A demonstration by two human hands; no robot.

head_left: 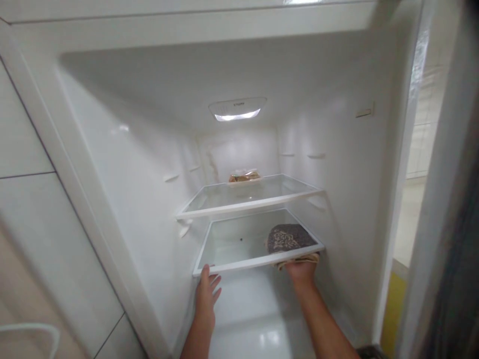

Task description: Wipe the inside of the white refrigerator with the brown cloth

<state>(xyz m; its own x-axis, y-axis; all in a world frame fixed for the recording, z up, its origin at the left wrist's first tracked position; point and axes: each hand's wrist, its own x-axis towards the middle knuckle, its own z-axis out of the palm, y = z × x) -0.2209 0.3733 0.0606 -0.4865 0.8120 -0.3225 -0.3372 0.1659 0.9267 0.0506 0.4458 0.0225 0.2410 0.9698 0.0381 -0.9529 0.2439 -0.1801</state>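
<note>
A lower glass shelf (258, 266) with a white frame is inside the open fridge. Below its right side, my right hand (301, 271) holds a dark grey-brown cloth (288, 239) with a beige pattern. Most of the cloth shows through the glass, against or just under the shelf's underside, and a folded edge hangs out below the front rim. My right fingers are largely hidden by the cloth and shelf. At the front left corner, my left hand (206, 291) is open with fingers apart, its thumb tip at the white rim.
An upper glass shelf (250, 205) sits above, with a clear-wrapped package (244, 176) at its back. A lit lamp (238, 109) is on the ceiling. Small support ledges (316, 156) line the side walls. The fridge door (437, 214) stands open at right; white tiles (45, 219) flank the left.
</note>
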